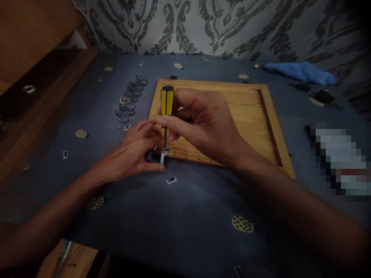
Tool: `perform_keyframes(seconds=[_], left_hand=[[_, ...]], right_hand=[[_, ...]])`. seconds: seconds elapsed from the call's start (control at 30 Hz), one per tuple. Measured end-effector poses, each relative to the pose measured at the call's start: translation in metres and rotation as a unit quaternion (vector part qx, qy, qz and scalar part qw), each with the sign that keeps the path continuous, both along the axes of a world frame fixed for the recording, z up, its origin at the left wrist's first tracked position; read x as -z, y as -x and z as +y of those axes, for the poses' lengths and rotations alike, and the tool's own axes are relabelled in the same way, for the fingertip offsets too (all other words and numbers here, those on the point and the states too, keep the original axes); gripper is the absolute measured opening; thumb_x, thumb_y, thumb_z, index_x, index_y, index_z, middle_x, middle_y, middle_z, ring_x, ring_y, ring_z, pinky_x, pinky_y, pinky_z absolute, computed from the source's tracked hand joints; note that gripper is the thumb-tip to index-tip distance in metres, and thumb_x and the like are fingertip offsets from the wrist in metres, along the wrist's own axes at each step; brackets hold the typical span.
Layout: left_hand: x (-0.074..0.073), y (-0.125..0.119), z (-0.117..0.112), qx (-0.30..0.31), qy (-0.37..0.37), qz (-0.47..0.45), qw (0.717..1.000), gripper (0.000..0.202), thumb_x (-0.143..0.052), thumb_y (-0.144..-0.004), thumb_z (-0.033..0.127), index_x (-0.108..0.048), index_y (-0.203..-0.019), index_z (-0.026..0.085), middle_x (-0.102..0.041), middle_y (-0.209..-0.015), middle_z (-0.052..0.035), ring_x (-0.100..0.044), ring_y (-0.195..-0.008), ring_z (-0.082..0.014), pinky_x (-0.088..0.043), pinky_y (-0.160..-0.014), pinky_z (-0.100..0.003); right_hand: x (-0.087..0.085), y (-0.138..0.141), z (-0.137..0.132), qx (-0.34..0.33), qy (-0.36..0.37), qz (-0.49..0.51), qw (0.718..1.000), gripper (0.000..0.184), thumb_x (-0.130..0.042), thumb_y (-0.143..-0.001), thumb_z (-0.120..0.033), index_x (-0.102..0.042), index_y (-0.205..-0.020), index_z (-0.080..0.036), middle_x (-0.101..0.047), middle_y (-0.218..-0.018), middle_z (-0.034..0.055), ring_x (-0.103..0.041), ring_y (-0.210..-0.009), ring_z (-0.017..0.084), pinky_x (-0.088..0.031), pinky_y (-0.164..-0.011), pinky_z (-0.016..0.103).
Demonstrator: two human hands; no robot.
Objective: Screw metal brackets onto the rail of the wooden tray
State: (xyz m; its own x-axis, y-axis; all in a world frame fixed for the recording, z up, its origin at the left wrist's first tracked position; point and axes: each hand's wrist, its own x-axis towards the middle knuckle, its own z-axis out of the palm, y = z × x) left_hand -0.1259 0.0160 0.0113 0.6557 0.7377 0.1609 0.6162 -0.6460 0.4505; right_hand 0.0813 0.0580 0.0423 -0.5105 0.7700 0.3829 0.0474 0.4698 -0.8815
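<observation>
A screwdriver [167, 102] with a yellow and black handle stands upright in my right hand [207, 121], its fingers closed around the handle. Its shaft points down to a small metal hose clamp [164, 156] at the near left corner of a framed wooden board [226, 154]. My left hand [136, 148] grips this clamp, with the thumb below it and the fingers curled over the far side. Part of the clamp is hidden by those fingers. Along the board's near edge runs a row of small dark holes.
Several similar hose clamps [130, 94] lie in a row left of the board, with a tiny screw [119, 127] near them. A blue cloth [301, 72] and a dark object [321, 94] lie back right. A blurred-out rectangular object [342, 158] sits at right. A wooden cabinet [37, 34] borders the left.
</observation>
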Motion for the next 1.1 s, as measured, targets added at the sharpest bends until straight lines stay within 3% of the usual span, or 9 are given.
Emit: perform_keyframes(seconds=[0.17,0.27,0.43,0.57,0.67,0.8,1.0,1.1], left_hand=[[0.002,0.0,0.001,-0.005,-0.004,-0.004,1.0,0.04,-0.081,-0.087,0.051,-0.071,-0.105,0.018,-0.06,-0.133,-0.0138,-0.045,-0.142,-0.0394,-0.036,-0.12,-0.063],[0.002,0.0,0.001,-0.007,0.001,-0.005,1.0,0.042,-0.082,-0.085,0.054,-0.07,-0.1,0.017,-0.061,-0.128,-0.0134,-0.043,-0.142,-0.0413,-0.038,-0.118,-0.063],[0.005,0.002,0.001,-0.009,0.007,-0.004,1.0,0.04,-0.083,-0.085,0.05,-0.071,-0.104,0.018,-0.061,-0.129,-0.0126,-0.038,-0.147,-0.0407,-0.035,-0.122,-0.062],[0.008,0.003,0.001,-0.02,0.003,-0.012,1.0,0.047,-0.087,-0.08,0.053,-0.073,-0.11,0.02,-0.061,-0.13,-0.0119,-0.039,-0.147,-0.0407,-0.035,-0.121,-0.064],[0.008,0.004,0.002,-0.013,0.0,-0.009,1.0,0.05,-0.086,-0.081,0.054,-0.073,-0.116,0.02,-0.061,-0.13,-0.0122,-0.04,-0.147,-0.041,-0.038,-0.119,-0.063],[0.006,0.003,0.003,-0.009,0.002,-0.002,1.0,0.046,-0.085,-0.082,0.054,-0.074,-0.11,0.02,-0.061,-0.129,-0.0124,-0.04,-0.147,-0.0407,-0.04,-0.118,-0.062],[0.007,0.002,0.002,-0.022,0.004,-0.01,1.0,0.044,-0.088,-0.079,0.052,-0.074,-0.103,0.019,-0.061,-0.128,-0.0123,-0.041,-0.145,-0.0414,-0.038,-0.119,-0.062],[0.008,0.003,0.003,-0.017,0.005,-0.008,1.0,0.044,-0.087,-0.08,0.053,-0.074,-0.103,0.019,-0.062,-0.128,-0.0124,-0.041,-0.145,-0.0416,-0.038,-0.119,-0.062]], right_hand=[[0.0,0.001,-0.001,0.017,-0.009,-0.001,1.0,0.028,-0.079,-0.092,-0.03,-0.058,-0.076,-0.019,-0.061,-0.076,-0.0034,-0.062,-0.057,0.008,-0.054,-0.053,0.022],[-0.007,-0.001,-0.002,0.014,-0.002,0.064,0.998,0.03,-0.08,-0.091,-0.034,-0.058,-0.078,-0.019,-0.061,-0.077,-0.0032,-0.063,-0.055,0.008,-0.055,-0.051,0.023],[-0.014,-0.008,-0.006,0.081,-0.027,0.067,0.994,0.046,-0.084,-0.085,-0.048,-0.05,-0.071,-0.021,-0.062,-0.079,-0.0017,-0.063,-0.055,0.01,-0.054,-0.05,0.028],[0.001,-0.014,-0.005,0.105,-0.028,0.06,0.992,0.042,-0.081,-0.085,-0.056,-0.058,-0.078,-0.021,-0.059,-0.072,-0.0034,-0.063,-0.054,0.01,-0.051,-0.048,0.027],[0.015,-0.02,-0.007,0.136,-0.023,0.067,0.988,0.037,-0.08,-0.088,-0.051,-0.06,-0.082,-0.021,-0.061,-0.073,-0.0032,-0.065,-0.057,0.01,-0.053,-0.053,0.025],[0.032,-0.031,-0.009,0.162,0.02,0.093,0.982,0.027,-0.082,-0.088,-0.04,-0.063,-0.086,-0.022,-0.063,-0.074,-0.0046,-0.065,-0.057,0.009,-0.057,-0.057,0.024],[0.047,-0.049,-0.009,0.177,0.172,0.119,0.962,0.038,-0.095,-0.067,-0.041,-0.065,-0.079,-0.021,-0.069,-0.072,-0.0019,-0.066,-0.058,0.012,-0.056,-0.056,0.025],[0.049,-0.064,-0.009,0.187,0.175,0.036,0.966,0.04,-0.098,-0.059,-0.041,-0.068,-0.077,-0.02,-0.068,-0.07,-0.0013,-0.059,-0.055,0.011,-0.047,-0.05,0.023]])
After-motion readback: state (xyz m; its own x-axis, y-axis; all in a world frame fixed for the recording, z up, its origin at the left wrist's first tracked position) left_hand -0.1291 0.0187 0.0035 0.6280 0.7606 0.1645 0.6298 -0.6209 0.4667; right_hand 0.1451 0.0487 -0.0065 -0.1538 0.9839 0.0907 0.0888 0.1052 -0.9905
